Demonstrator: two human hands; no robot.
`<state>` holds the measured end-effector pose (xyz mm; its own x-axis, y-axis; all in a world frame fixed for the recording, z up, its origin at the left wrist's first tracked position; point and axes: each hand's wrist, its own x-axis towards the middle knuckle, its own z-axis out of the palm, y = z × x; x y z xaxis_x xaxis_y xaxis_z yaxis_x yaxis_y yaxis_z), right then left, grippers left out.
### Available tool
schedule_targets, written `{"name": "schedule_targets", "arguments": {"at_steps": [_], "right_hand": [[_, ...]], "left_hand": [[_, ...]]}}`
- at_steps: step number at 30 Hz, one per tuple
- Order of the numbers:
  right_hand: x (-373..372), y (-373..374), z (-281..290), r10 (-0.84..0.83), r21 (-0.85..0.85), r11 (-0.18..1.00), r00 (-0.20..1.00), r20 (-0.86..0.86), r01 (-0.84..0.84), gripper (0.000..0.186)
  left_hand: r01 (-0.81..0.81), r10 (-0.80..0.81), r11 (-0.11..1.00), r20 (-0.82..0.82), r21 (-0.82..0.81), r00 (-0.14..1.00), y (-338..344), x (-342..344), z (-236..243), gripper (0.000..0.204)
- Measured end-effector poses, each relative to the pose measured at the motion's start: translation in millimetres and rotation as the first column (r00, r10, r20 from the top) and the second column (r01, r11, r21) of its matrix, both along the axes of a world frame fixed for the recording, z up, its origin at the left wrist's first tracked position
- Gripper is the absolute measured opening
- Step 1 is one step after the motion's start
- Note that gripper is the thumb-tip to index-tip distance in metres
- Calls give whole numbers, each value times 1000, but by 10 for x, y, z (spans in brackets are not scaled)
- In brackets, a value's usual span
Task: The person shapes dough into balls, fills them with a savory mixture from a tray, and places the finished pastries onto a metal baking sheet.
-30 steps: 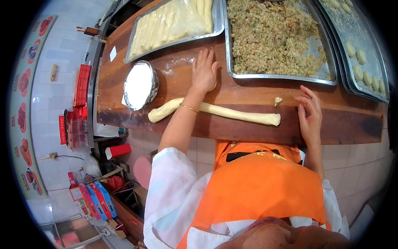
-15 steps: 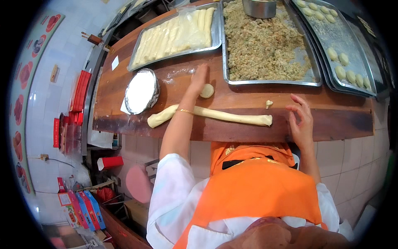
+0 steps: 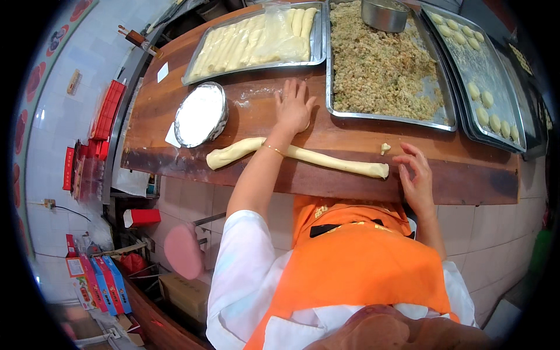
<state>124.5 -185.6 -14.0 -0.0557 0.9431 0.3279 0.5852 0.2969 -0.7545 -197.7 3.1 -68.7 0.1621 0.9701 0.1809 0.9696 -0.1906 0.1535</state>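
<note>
My left hand (image 3: 294, 108) lies palm down on the wooden table, fingers spread. It covers most of a small round dough piece (image 3: 307, 125), whose edge peeks out beside the palm. Under my left forearm stretches a long rope of pale dough (image 3: 338, 164), thicker at its left end. Near the rope's right end my right hand (image 3: 416, 179) hovers by the table edge, fingers loosely bent and apart, holding nothing. A small dough scrap (image 3: 385, 149) sits just beyond it. Left of my left hand is a round bowl of white flour (image 3: 201, 114).
Along the back stand a tray of dough ropes (image 3: 195, 74) partly under plastic, a tray of crumbly filling (image 3: 332, 87) with a metal pot (image 3: 384, 16) in it, and stacked trays (image 3: 521, 146) with small dough pieces. A pink stool (image 3: 184, 251) is below the table at left.
My left hand has turned from edge-on to flat and come over the round dough piece, which lay uncovered beside the wrist. My right hand has moved slightly closer to the rope's end.
</note>
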Motion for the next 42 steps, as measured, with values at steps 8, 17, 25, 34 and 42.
{"name": "schedule_targets", "arguments": {"at_steps": [8,17,25,34,42], "right_hand": [[88,-48,-31,-51,-26,998,999,13,51,15],[89,52,40,3,20,1000,1000,20,-3,15],[-213,293,254,137,49,990,990,-25,-135,53],[-6,529,338,155,314,928,974,166,-201,57],[1829,745,700,-307,218,929,952,-2,300,57]], "left_hand": [[15,-8,999,164,-44,986,-384,-34,240,71],[-42,180,978,726,-205,663,-469,-430,146,47],[578,443,813,724,-75,-529,-900,487,569,48],[637,365,756,905,-151,-218,-1196,1436,719,45],[525,170,838,985,-149,7,-1194,1514,961,41]]}}
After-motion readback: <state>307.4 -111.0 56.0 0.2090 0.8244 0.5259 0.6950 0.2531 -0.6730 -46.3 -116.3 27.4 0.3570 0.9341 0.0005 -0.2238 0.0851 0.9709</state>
